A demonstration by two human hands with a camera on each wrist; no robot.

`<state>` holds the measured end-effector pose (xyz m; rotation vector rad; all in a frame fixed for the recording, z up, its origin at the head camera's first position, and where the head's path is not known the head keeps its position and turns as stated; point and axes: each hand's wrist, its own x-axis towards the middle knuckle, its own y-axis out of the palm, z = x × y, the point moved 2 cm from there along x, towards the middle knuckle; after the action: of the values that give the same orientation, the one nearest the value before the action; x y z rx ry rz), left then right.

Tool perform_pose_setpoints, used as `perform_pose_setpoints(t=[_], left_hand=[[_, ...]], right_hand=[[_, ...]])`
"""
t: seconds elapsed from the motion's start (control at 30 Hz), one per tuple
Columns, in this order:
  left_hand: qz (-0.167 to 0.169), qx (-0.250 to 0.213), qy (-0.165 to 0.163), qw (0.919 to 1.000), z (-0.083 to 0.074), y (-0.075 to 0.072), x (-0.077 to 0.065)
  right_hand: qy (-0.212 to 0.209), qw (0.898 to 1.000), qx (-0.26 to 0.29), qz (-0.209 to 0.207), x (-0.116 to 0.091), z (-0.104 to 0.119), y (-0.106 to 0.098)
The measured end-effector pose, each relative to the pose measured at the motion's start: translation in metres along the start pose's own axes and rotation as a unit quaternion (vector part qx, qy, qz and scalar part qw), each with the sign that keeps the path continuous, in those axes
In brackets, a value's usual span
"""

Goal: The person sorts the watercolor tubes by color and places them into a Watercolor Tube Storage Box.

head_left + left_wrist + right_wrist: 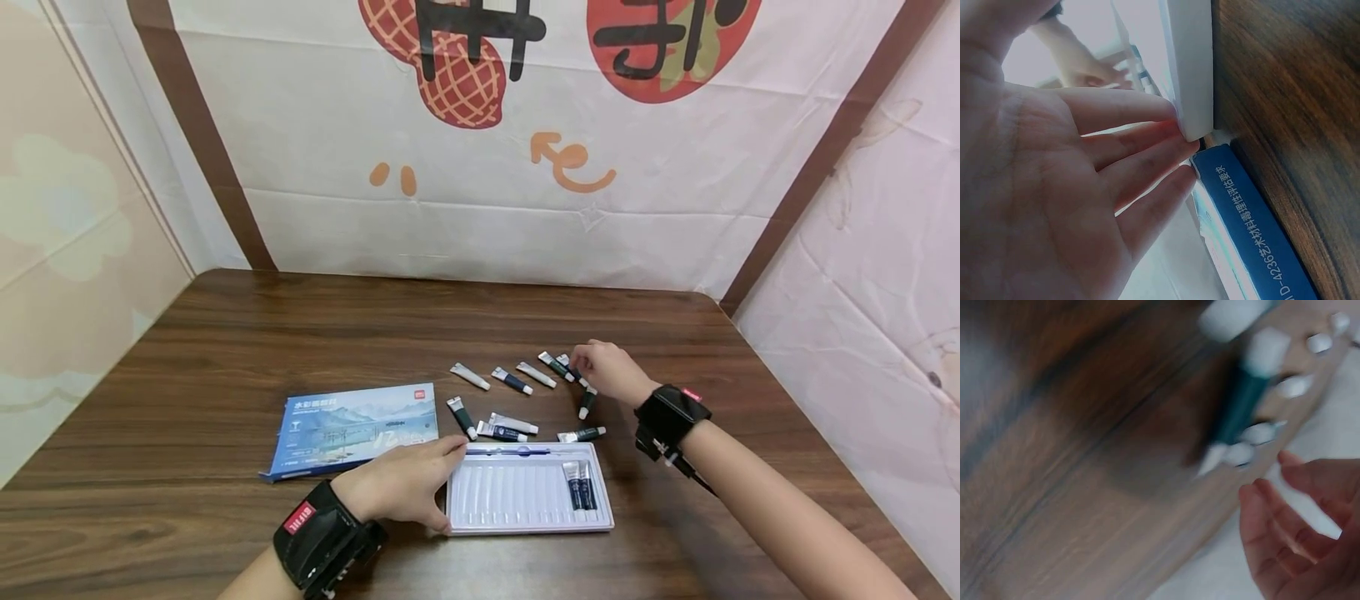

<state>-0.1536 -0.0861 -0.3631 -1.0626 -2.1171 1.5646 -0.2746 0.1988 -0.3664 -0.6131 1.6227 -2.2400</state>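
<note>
My left hand [408, 479] rests at the left end of a white plastic tray [525, 529], thumb by the near corner. In the left wrist view its straight fingers [1141, 169] touch the tray's side wall. Two dark blue paint tubes [580, 487] lie in the tray's right slots, and a blue paintbrush [510, 452] lies along its far groove. My right hand [611, 371] is over the far right group of loose paint tubes [556, 366]. In the right wrist view, its thumb and fingers [1254, 512] are bent and parted with nothing between them, near a green paint tube [1238, 406].
A blue watercolour box [356, 425] lies flat left of the tray, its corner close to my left fingers. Several more paint tubes [461, 417] are scattered beyond the tray. A printed cloth wall [480, 233] rises behind the wooden table [187, 350].
</note>
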Motion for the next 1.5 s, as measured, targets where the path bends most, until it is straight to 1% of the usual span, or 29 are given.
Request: perform_pose_setpoints(t=[0.1,0.27,0.4,0.53,0.6,0.77,0.9,1.0,1.1,1.2,1.27,1.37,1.43,1.5], left_hand=[[0.002,0.000,0.002,1.0000,-0.001,0.000,0.000],[0.008,-0.006,-0.002,0.9999,-0.002,0.001,0.001],[0.016,-0.010,-0.008,0.9998,-0.002,0.002,0.002],[0.018,-0.005,-0.006,0.9998,-0.001,0.003,0.002],[0.017,-0.005,-0.004,0.9998,-0.001,0.002,0.002],[0.011,-0.006,-0.001,0.9999,-0.001,0.001,0.002],[0.009,-0.004,0.001,0.9999,-0.001,0.000,0.002],[0.010,-0.001,0.000,0.9999,-0.001,-0.001,0.002],[0.012,0.004,-0.001,0.9999,-0.001,-0.002,0.002],[0.013,0.008,0.000,0.9999,-0.001,-0.002,0.002],[0.012,0.009,0.001,0.9999,-0.001,-0.002,0.002],[0.008,0.012,0.004,0.9999,-0.001,-0.002,0.001],[0.006,0.012,0.005,0.9999,-0.001,-0.001,0.001],[0.005,0.011,0.004,0.9999,-0.001,-0.001,0.001]], right_hand=[[0.017,1.000,-0.006,0.013,0.007,-0.011,0.008],[0.041,0.999,-0.006,0.015,0.011,-0.013,0.015],[0.045,0.999,-0.009,0.021,0.013,-0.014,0.016],[0.049,0.999,-0.010,0.022,0.015,-0.017,0.015],[0.057,0.998,-0.011,0.021,0.016,-0.017,0.015],[0.098,0.995,0.017,0.013,0.013,-0.018,0.010],[0.134,0.990,0.049,0.001,0.010,-0.020,0.007],[0.152,0.987,0.056,0.000,0.009,-0.023,0.006],[0.159,0.986,0.052,-0.003,0.009,-0.027,0.006],[0.146,0.988,0.043,-0.006,0.010,-0.029,0.004],[0.121,0.992,0.035,-0.013,0.010,-0.030,0.002],[0.067,0.997,0.017,-0.019,0.011,-0.031,-0.001],[0.027,1.000,-0.002,-0.012,0.012,-0.032,-0.002],[-0.011,1.000,-0.025,0.007,0.012,-0.033,-0.002]])
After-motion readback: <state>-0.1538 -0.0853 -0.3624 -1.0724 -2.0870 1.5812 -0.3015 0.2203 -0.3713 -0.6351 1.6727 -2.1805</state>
